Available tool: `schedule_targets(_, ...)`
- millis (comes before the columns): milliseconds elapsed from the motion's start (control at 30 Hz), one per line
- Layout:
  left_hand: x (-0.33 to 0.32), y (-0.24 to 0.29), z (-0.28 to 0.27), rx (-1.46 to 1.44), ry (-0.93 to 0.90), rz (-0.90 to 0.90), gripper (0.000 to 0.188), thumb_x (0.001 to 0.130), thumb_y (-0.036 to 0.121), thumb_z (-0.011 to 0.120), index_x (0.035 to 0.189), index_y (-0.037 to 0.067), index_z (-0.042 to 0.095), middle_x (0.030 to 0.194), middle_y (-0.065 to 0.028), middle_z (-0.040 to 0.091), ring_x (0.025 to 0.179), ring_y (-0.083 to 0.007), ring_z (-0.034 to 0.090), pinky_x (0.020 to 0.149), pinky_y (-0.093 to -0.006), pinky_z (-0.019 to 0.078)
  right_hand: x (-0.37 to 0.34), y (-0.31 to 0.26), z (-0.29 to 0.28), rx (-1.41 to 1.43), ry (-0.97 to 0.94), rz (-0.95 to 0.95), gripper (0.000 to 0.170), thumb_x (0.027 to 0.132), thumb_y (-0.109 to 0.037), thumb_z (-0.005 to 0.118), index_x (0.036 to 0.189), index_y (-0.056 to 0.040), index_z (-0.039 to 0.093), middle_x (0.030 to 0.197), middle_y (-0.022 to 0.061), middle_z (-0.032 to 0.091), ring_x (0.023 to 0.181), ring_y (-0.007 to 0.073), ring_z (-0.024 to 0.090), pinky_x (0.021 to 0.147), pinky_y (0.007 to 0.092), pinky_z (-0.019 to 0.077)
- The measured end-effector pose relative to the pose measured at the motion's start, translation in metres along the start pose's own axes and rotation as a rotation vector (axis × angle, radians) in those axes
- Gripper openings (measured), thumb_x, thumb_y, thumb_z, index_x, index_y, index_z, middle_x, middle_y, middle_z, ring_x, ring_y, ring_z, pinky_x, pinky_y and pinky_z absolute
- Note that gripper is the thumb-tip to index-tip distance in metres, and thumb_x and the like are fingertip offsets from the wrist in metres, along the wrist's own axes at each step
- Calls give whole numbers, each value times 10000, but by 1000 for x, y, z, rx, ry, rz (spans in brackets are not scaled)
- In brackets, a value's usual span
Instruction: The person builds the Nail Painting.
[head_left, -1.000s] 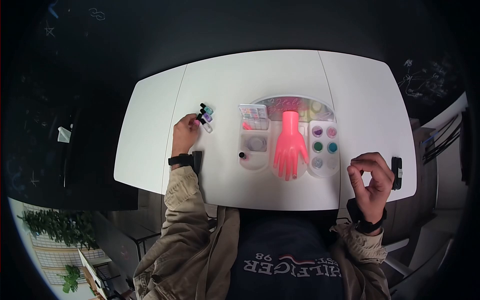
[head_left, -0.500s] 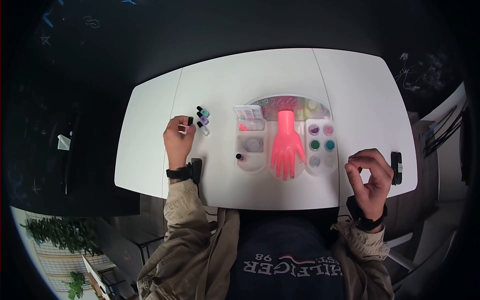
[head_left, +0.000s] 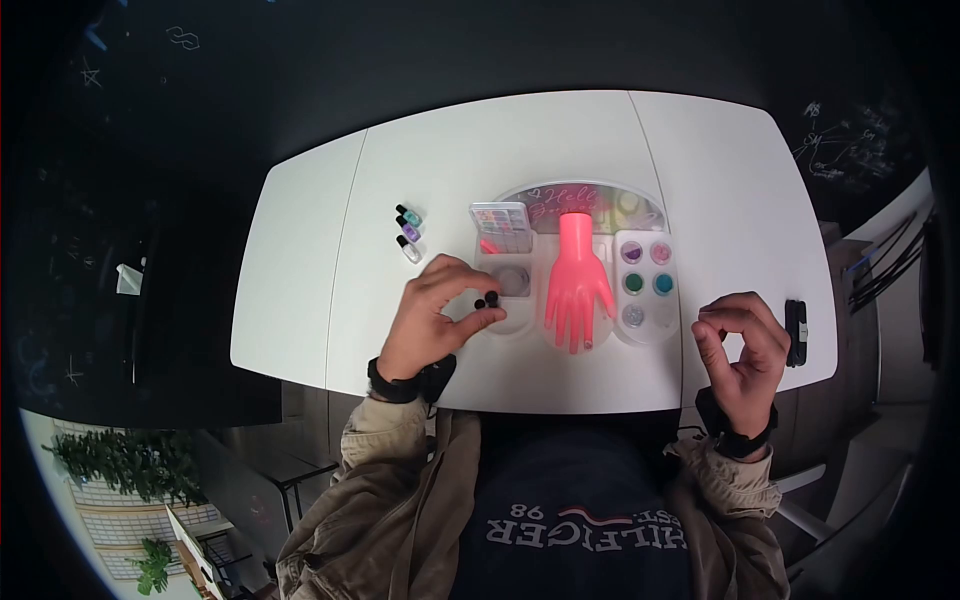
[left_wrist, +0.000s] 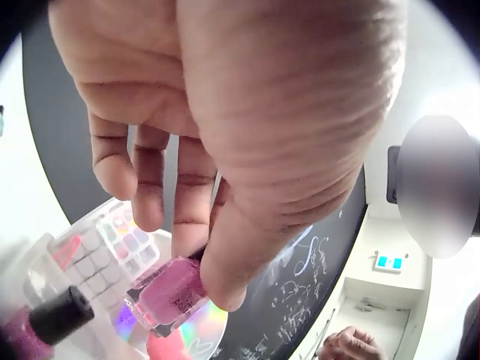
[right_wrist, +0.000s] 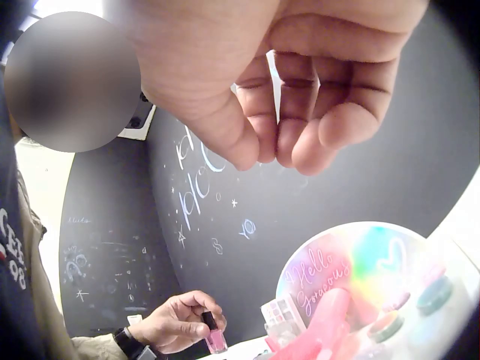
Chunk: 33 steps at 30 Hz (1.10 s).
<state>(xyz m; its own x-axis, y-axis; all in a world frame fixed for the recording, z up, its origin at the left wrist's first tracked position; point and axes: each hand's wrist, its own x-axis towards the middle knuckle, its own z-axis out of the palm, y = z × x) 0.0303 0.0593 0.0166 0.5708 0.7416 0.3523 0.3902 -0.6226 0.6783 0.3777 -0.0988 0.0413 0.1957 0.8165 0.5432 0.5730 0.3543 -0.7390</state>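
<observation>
My left hand (head_left: 428, 315) pinches a pink nail polish bottle (left_wrist: 174, 296) by its black cap, between thumb and fingers. It hovers over the left section of a clear plastic tray (head_left: 510, 325). A second pink bottle with a black cap (left_wrist: 64, 315) stands in that section, close beside the held one. In the tray's middle lies a pink model hand (head_left: 577, 275), fingers towards me. Off to the tray's right, my right hand (head_left: 748, 350) is held up with its fingers loosely curled and thumb near the fingertips, holding nothing.
Teal (head_left: 411, 217), purple (head_left: 411, 232) and clear (head_left: 410, 252) polish bottles lie at the table's left. Several glitter pots (head_left: 634, 284) fill the tray's right section. A shiny "Hello Gorgeous" panel (head_left: 540, 198) stands behind. A black object (head_left: 796, 333) lies at the right edge.
My left hand has lifted the pink polish bottle from beside the other bottles and carried it right to the tray. My right hand has stayed in place.
</observation>
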Motion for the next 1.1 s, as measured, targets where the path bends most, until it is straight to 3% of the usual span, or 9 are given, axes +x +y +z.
schedule_targets(200,-13,-18,22,-24,-95,-61,333,760,17,968,1032,78,785,1015,-30,812,1027,-249,703,915,-388,564,-1,1,-1,1,8,-1,106,918,15,852,967,39,760,969,129,750,769,146,663,701,275,533)
schedule_targets(500,-16,-30,23,109,-98,-47,279,795,55,944,1027,82,791,1012,-39,803,1036,-281,698,916,-397,574,-1,0,-1,1,1,5,104,917,17,852,967,35,763,961,129,750,768,146,663,699,277,534)
schedule_targets(900,-15,-28,23,155,-103,-48,295,800,67,944,1052,70,791,1019,-71,795,1024,-290,705,905,-413,584,0,0,-1,-4,-8,3,107,915,16,853,964,41,761,966,128,750,764,142,657,692,274,531)
schedule_targets(1100,-13,-23,3,61,-9,-60,310,838,93,941,1101,67,779,1075,-67,794,1044,-251,722,884,-372,576,-1,2,-2,-7,-1,-9,110,912,16,854,963,40,760,966,128,750,758,145,659,693,277,533)
